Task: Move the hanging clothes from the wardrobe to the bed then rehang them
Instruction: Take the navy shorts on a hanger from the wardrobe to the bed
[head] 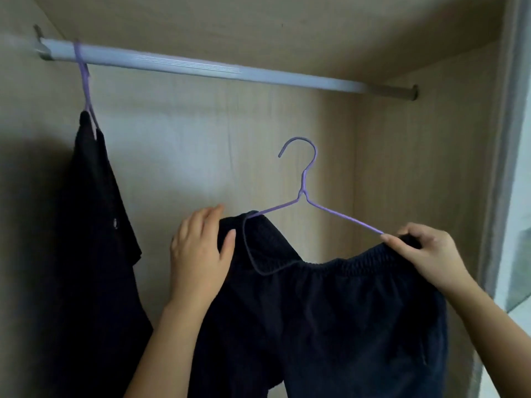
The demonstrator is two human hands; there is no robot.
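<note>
A purple wire hanger [304,193] is held up inside the wardrobe, below the grey rail [201,68], its hook free in the air. Dark navy shorts [330,311] with an elastic waistband hang from it. My left hand [201,254] grips the left end of the waistband where it covers the hanger's arm. My right hand [425,251] pinches the waistband and the hanger's right tip together. At the rail's far left a second purple hanger [86,87] carries a black garment [94,239].
The wardrobe's beige back panel [215,145] and right side wall [416,168] close in the space. A grey door frame [505,139] runs down the right edge. The rail between the hung hanger and its right bracket [413,92] is bare.
</note>
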